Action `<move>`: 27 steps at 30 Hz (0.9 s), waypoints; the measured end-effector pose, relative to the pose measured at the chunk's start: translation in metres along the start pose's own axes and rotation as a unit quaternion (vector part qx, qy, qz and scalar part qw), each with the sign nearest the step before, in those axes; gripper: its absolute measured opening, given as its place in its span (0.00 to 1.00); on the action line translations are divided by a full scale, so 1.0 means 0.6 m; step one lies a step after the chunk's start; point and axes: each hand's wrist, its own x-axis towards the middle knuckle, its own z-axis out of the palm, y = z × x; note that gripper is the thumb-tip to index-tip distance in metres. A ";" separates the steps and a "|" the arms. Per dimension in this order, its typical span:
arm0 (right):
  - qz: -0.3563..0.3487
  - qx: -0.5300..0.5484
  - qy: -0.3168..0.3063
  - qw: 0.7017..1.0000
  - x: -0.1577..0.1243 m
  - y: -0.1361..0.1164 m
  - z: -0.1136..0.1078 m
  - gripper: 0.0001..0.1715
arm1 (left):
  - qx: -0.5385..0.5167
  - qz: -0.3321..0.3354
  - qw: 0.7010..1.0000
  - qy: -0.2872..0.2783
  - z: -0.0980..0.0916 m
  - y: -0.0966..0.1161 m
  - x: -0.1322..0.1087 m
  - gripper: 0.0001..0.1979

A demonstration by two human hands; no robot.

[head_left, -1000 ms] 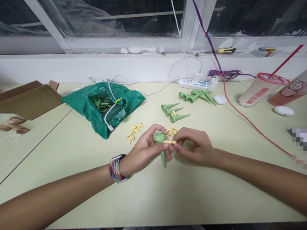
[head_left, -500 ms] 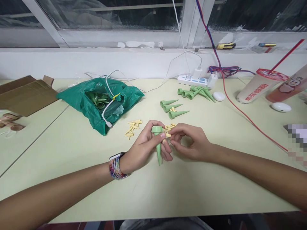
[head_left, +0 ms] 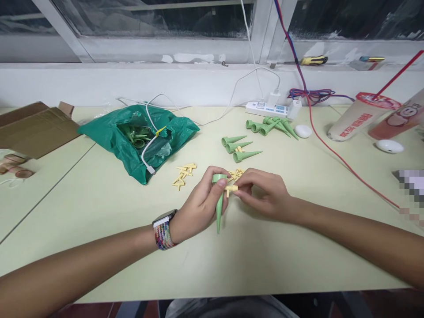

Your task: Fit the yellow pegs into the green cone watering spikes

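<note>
My left hand (head_left: 198,207) grips a green plant watering spike (head_left: 219,213) below its wide collar, with the point hanging down. The thumb lies across the spike's upper part. Beside that thumb is a small yellow T-shaped valve (head_left: 231,189), its outer end pinched by thumb and forefinger of my right hand (head_left: 265,194). The valve's inner end meets the spike near the thumb; whether it sits inside cannot be seen. Behind my hands lies a pile of yellow valves (head_left: 236,173), partly hidden. Another group of yellow valves (head_left: 184,173) rests left of my left hand.
Three green spikes (head_left: 247,155) lie beyond my hands, with several more (head_left: 274,126) near the power strip (head_left: 265,108). A torn green bag (head_left: 112,137) holds more spikes. A cardboard box (head_left: 39,132) stands left; drink cups (head_left: 361,117) and a red cable (head_left: 351,164) are right.
My left hand has closed its fingers more around the spike, and the spike has dropped slightly. The yellow valve now shows clearly against the spike, between both hands.
</note>
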 end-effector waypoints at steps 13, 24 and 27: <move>0.065 0.049 -0.015 0.997 -0.001 -0.003 -0.007 0.02 | -0.155 -0.038 0.986 -0.050 -0.006 -0.024 -0.003 0.11; 0.090 0.045 -0.010 0.995 -0.002 -0.001 -0.008 0.06 | -0.106 -0.013 0.993 -0.043 -0.005 -0.024 -0.004 0.10; 0.070 0.051 0.002 0.996 -0.005 -0.001 -0.008 0.13 | -0.100 -0.003 0.994 -0.038 -0.006 -0.025 -0.004 0.09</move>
